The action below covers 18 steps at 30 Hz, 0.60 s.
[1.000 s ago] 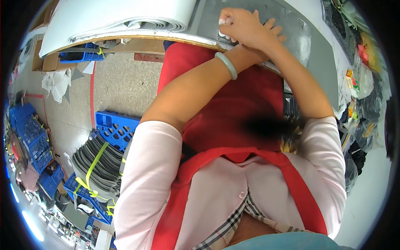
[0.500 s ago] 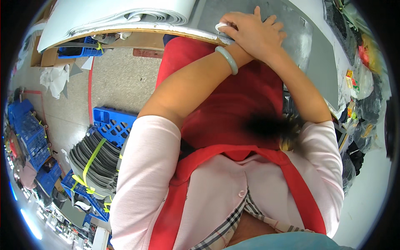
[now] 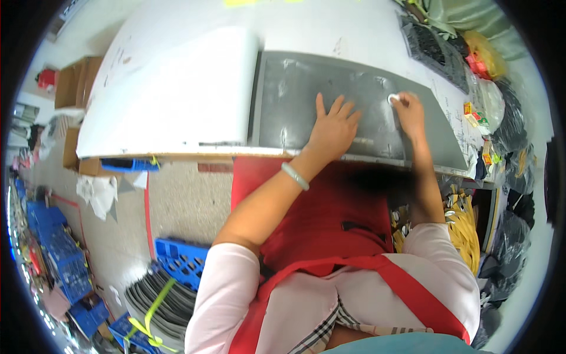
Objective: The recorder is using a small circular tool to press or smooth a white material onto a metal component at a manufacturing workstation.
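On the white worktable (image 3: 354,29) lies a dark grey sheet (image 3: 300,76) with pale smudges. My left hand (image 3: 333,131), a pale bangle on its wrist, rests on this sheet near the front edge, palm down with fingers spread. Farther right, my right hand (image 3: 411,113) pinches a small white round piece (image 3: 393,99) between thumb and fingers, against the sheet or just over it; which one I cannot tell. Its exact kind is too small to make out.
A thick stack of white sheets (image 3: 171,88) lies left of the grey sheet. Plastic bags (image 3: 510,109) crowd the right side. Below left stand a blue crate (image 3: 183,256) and a strapped bundle of dark sheets (image 3: 156,301). Yellow strips (image 3: 463,230) hang under the table at right.
My hands were close together with wrists crossed; now they are apart. The right hand has gone right with the white piece, the left lies flat. The view takes in more table.
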{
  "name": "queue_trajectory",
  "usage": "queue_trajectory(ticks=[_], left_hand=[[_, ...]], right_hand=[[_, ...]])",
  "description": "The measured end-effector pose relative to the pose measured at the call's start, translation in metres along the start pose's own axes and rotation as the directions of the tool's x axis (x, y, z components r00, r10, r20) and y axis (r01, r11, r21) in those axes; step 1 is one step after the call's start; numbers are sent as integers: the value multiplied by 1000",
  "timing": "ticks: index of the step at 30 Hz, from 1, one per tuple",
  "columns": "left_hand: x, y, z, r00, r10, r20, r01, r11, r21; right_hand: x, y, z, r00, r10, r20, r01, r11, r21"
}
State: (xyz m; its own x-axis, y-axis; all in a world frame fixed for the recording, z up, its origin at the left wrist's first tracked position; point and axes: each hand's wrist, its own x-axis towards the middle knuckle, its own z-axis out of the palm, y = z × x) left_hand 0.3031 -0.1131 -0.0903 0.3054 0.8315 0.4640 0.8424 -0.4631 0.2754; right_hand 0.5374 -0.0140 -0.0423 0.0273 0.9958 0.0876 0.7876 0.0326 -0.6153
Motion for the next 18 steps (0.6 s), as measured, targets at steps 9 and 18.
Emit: queue_trajectory(ticks=[9, 18], left_hand=[[-1, -2, 3, 999, -40, -7, 40, 997, -69], [-22, 45, -50, 994, 47, -98, -88, 874, -478]], right_hand=[[17, 37, -7, 984, 166, 65, -171, 771, 614], [12, 28, 6, 941, -59, 334, -292, 364, 885]])
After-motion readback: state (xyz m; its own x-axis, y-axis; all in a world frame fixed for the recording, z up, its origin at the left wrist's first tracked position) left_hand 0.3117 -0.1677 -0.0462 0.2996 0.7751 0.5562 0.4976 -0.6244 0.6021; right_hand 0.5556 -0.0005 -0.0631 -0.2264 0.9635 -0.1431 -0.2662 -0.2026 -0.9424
